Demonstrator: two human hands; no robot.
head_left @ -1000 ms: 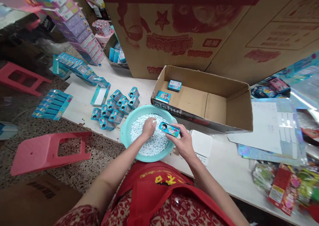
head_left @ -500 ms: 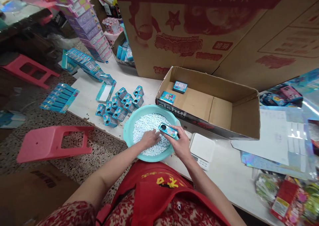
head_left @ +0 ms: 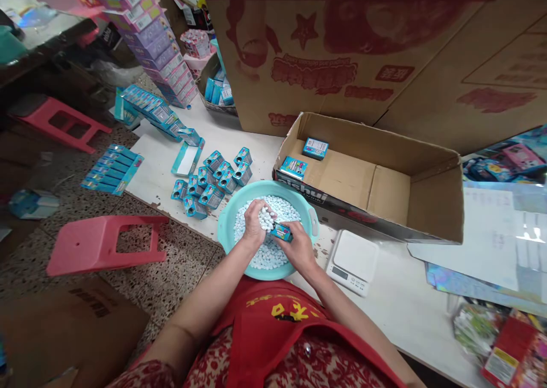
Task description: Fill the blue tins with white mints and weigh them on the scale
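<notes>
My left hand is cupped around a handful of small white candies, raised over a turquoise basin. In my right hand is a small blue candy box, tilted so its end meets the candies in my left palm. More loose white candies fill the basin below both hands. Several similar blue boxes with round dark holes in their tops stand just left of the basin.
An open cardboard tray with two blue boxes lies behind the basin. A white digital scale sits to the right. Tall cartons rise at the back. A pink stool stands on the floor at left.
My left hand has come up out of the basin with a handful of candies. My right hand has lowered and tilted the box toward it.
</notes>
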